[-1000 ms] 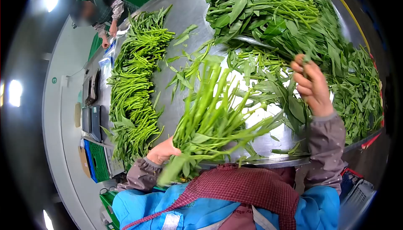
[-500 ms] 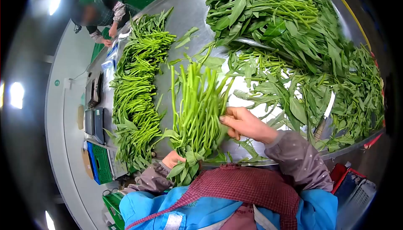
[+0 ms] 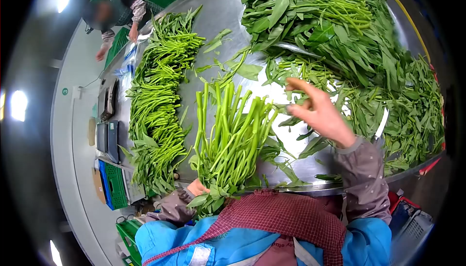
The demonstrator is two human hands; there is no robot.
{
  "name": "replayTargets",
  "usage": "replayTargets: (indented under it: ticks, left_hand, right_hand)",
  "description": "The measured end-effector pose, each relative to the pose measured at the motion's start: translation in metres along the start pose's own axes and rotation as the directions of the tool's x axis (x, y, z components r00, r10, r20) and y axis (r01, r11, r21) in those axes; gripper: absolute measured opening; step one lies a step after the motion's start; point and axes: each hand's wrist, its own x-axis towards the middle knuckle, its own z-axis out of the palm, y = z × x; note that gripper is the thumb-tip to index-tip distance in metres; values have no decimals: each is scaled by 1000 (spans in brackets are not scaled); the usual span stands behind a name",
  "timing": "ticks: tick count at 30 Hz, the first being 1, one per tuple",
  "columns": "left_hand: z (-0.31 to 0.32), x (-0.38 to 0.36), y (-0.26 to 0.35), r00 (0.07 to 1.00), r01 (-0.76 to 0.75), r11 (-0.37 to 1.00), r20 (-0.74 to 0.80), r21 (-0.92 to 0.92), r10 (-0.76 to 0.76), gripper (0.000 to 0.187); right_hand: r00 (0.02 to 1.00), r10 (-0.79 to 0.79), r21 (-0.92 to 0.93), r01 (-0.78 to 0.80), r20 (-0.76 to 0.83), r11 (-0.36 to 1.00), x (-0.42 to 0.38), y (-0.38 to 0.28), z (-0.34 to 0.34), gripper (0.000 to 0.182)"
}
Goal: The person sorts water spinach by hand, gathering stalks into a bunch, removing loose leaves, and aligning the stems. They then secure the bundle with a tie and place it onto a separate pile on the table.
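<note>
A bunch of water spinach [image 3: 230, 139] stands with its cut stems pointing away from me and its leaves toward my body. My left hand [image 3: 198, 187] grips its leafy lower end; leaves cover most of the fingers. To the right of the bunch, my right hand [image 3: 318, 110] hovers with fingers apart, holding nothing. Beneath it lie loose leaves and stems on the metal table [image 3: 286, 142]. A knife [image 3: 382, 124] rests among leaf scraps [image 3: 407, 115] on the right, its blade showing and its handle largely hidden by my sleeve.
A long row of bundled greens [image 3: 158, 101] lies along the left. At the back right is a large heap of stems and leaves [image 3: 315, 13]. Dark devices [image 3: 108, 139] and a green crate [image 3: 115, 183] stand beyond the left edge. Another person [image 3: 126, 13] works at the far left.
My right hand has left the stems, moved right and away from me, and opened. The bunch stays in my left hand, its stems fanned slightly rightward. The other person's hands have moved apart.
</note>
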Motion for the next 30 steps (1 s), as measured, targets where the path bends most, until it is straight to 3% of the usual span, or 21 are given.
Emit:
replayTargets:
  ticks: [1,3,4,5,6,7,9,10,11,15,17,19,21,23,25,27,28,29,30]
  left_hand:
    - [0,0,0,1000,3,1000,0,-5,-3,64]
    - [0,-1,-1,1000,3,1000,3,-12,-3,64]
    - [0,-1,-1,1000,3,1000,7,-16,-3,64]
    - [0,-1,-2,1000,3,1000,14,-25,-3,64]
    - [0,-1,-4,1000,7,999,18,-37,-6,63]
    - [0,-1,-4,1000,6,999,23,-40,-5,63]
    - [-1,-1,-2,999,13,999,34,-48,-11,63]
    - [-2,-2,-3,999,19,998,41,-59,-17,63]
    - [-3,-4,-2,998,27,997,52,-74,-23,63]
    - [-6,-21,2,994,43,990,106,-133,-29,62]
    - [-6,-29,7,989,47,987,147,-155,-24,62]
    - [-6,-35,13,983,37,988,185,-152,-8,61]
    - [-5,-37,24,982,-56,998,183,-4,56,61]
    - [-6,-35,39,951,-307,829,177,467,252,62]
    - [-9,-40,56,995,-89,904,78,418,62,62]
    - [19,-50,73,961,-276,713,169,644,220,58]
    - [19,-51,83,907,-420,489,339,764,250,59]
    - [21,-52,95,836,-545,230,500,806,227,61]
    - [35,-53,104,883,-467,240,436,851,174,70]
  right_hand:
    - [996,50,122,-58,67,991,2,-5,9,46]
    - [982,-181,133,172,61,976,11,22,23,28]
    - [993,20,313,17,-114,950,13,17,11,20]
    - [940,248,502,-101,-236,859,15,9,-7,14]
    - [910,261,560,-40,-321,828,17,10,-30,12]
    - [970,175,645,-26,-169,764,14,25,-47,17]
    - [920,392,253,-382,8,889,-7,10,-21,21]
    - [915,372,236,-400,155,886,-12,20,-10,25]
    - [881,395,244,-456,262,856,-15,13,2,27]
    - [772,426,564,-636,472,527,-15,11,47,18]
    - [821,427,648,-565,379,511,-10,14,40,15]
    - [856,400,631,-514,328,581,-14,8,24,12]
    - [958,253,829,-247,132,503,-19,21,8,14]
    - [919,394,994,-42,-2,105,-19,27,-24,15]
    - [969,209,965,80,-134,249,-25,33,-58,17]
    - [968,136,853,116,-213,508,-37,37,-77,17]
    - [961,208,499,-91,-184,862,-38,60,-91,25]
    - [976,212,-83,-216,-47,973,-35,67,-102,42]
    - [976,216,-96,-219,-43,971,-37,64,-104,42]
